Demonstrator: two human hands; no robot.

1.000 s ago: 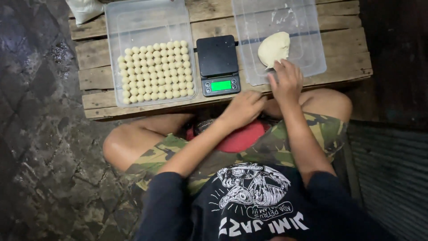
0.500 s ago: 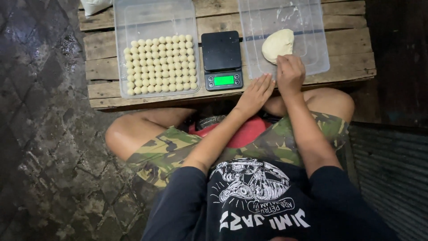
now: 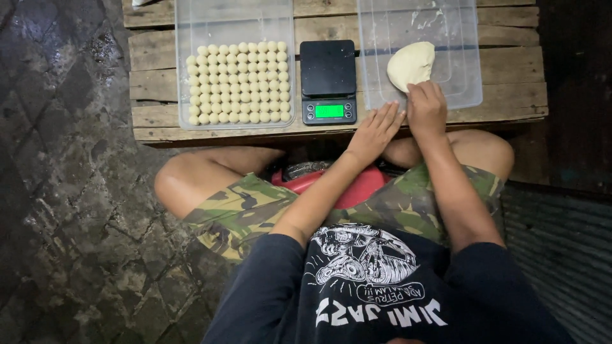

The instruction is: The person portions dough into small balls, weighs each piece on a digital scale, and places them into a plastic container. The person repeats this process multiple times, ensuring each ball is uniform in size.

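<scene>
Change since a second ago: your left hand has come up from your lap to the front edge of the wooden pallet table, and your right hand sits a little lower against the dough.

Item 1, dough lump: pale, rounded, lying in the clear plastic tray on the right, near its front edge.
Item 2, right hand: fingers curled together at the lump's lower edge, touching it; whether they pinch off a piece is hidden from you.
Item 3, left hand: fingers straight and close together, flat, holding nothing, just beside the right hand.
Item 4, black digital scale: between the two trays, green display lit, platform bare.
Item 5, clear tray on the left: holds small dough balls in neat rows.
Item 6, you: seated cross-legged in camouflage shorts.
</scene>
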